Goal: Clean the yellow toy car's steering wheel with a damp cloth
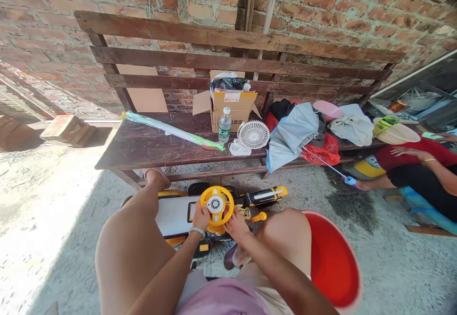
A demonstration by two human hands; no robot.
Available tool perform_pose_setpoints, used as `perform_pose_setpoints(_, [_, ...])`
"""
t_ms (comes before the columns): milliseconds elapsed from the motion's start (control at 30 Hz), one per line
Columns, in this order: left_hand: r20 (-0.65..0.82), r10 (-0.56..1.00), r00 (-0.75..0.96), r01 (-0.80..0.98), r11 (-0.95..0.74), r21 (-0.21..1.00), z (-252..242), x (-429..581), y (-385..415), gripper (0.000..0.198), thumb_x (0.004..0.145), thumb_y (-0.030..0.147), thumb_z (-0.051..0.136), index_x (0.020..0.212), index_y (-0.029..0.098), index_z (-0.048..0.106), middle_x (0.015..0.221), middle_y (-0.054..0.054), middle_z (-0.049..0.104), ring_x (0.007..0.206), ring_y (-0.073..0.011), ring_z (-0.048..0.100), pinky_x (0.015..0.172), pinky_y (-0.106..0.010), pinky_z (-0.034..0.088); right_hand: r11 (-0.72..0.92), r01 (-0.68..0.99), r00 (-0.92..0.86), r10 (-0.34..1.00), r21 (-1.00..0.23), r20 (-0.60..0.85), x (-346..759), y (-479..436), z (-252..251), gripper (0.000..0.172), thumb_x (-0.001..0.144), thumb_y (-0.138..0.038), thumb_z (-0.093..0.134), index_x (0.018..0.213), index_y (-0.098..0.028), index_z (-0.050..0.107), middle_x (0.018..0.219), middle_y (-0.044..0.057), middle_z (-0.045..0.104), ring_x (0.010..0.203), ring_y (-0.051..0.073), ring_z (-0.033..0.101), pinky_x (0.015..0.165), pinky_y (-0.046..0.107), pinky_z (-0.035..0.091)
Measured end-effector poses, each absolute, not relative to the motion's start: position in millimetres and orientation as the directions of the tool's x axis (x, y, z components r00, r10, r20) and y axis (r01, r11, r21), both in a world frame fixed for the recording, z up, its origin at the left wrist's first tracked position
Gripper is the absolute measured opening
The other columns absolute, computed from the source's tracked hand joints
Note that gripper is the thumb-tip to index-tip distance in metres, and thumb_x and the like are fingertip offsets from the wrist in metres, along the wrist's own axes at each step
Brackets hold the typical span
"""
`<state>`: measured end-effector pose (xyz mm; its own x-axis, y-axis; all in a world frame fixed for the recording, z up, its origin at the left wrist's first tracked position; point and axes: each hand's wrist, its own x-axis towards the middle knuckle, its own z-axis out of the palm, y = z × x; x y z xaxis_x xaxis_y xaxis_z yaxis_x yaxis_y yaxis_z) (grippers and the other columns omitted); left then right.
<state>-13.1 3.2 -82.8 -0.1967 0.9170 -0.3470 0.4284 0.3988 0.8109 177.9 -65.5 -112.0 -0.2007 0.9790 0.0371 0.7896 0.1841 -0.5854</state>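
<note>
A yellow toy steering wheel with a black-and-white hub stands on a yellow, white and black toy ride-on car between my knees. My left hand, with a white bead bracelet at the wrist, grips the wheel's left rim. My right hand holds the lower right rim. Just beyond that hand lies a small tangle of yellow cord, and a small orange-yellow plastic part sits beside it. The car's rear is partly hidden behind my hands and legs.
A weathered wooden bench ahead holds a cardboard box, water bottle, white fan and folded umbrella. A red plastic seat stands at my right. A seated person's arm shows far right.
</note>
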Motion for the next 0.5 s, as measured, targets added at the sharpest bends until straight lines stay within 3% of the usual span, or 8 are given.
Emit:
perform_pose_setpoints(100, [-0.395,0.900,-0.182,0.411,0.435,0.801,-79,-10,3,0.046,0.109,0.037,0.046,0.150,0.019,0.059,0.134,-0.017,0.077,0.126,-0.0312,0.076,0.109,-0.045,0.063,0.178,0.946,-0.189,0.982,-0.271,-0.013,195,-59,-106,0.065,0.098,-0.009,0.053,0.161,-0.012,0.066,0.169,0.021,0.061,0.161,0.038,0.052,0.133,0.056,0.043])
perform_pose_setpoints(167, [-0.387,0.905,-0.180,0.403,0.426,0.810,-77,-10,3,0.047,0.109,0.039,0.048,0.150,0.020,0.059,0.135,-0.017,0.077,0.129,-0.0317,0.075,0.112,-0.046,0.062,0.086,0.981,-0.091,0.996,-0.176,-0.019,194,-50,-104,0.068,0.098,-0.009,0.053,0.165,-0.011,0.062,0.174,0.022,0.054,0.163,0.039,0.049,0.131,0.056,0.045])
perform_pose_setpoints(300, [-0.404,0.897,-0.181,0.387,0.442,0.809,-76,-11,4,0.048,0.108,0.037,0.050,0.152,0.018,0.058,0.138,-0.019,0.077,0.131,-0.0329,0.075,0.116,-0.049,0.059,-0.034,0.986,0.029,0.999,-0.163,-0.031,186,-54,-109,0.069,0.099,-0.010,0.051,0.168,-0.010,0.059,0.177,0.025,0.048,0.164,0.041,0.047,0.130,0.059,0.046])
perform_pose_setpoints(500, [-0.408,0.892,-0.193,0.370,0.451,0.812,-78,-9,5,0.047,0.107,0.035,0.051,0.151,0.019,0.060,0.139,-0.018,0.077,0.134,-0.0334,0.074,0.119,-0.051,0.057,0.081,0.984,-0.084,0.996,-0.161,-0.013,180,-97,-130,0.059,0.102,-0.014,0.053,0.159,-0.011,0.068,0.171,0.024,0.057,0.163,0.038,0.050,0.133,0.058,0.043])
